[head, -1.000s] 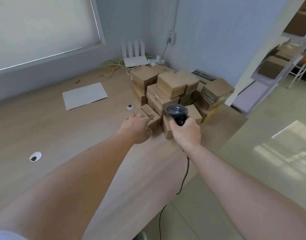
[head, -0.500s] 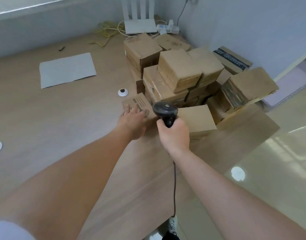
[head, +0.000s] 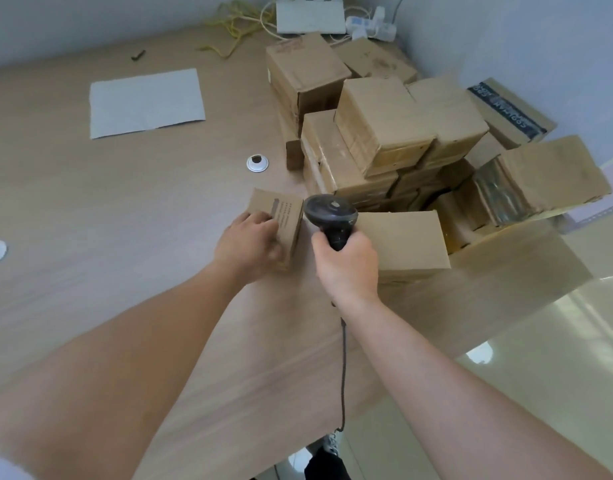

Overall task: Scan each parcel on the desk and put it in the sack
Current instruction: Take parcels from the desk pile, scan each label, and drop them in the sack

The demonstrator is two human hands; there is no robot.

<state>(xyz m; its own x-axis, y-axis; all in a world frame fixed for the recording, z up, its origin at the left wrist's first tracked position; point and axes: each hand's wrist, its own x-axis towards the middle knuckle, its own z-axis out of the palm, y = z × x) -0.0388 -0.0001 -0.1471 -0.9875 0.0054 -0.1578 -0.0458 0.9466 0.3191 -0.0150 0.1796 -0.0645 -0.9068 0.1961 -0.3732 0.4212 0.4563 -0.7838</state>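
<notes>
On the wooden desk (head: pixel 125 209), just in front of the stacked cardboard parcels (head: pixel 384 133), we see a small brown box (head: pixel 280 216) with its long axis running away from us and its printed label face up. The left hand (head: pixel 247 245) grips its near end, fingers curled over the top. The right hand (head: pixel 346 268) is closed round the handle of a black corded scanner (head: pixel 331 211), its rounded head just beside the box. A flat, plain carton (head: pixel 402 239) lies to the right.
</notes>
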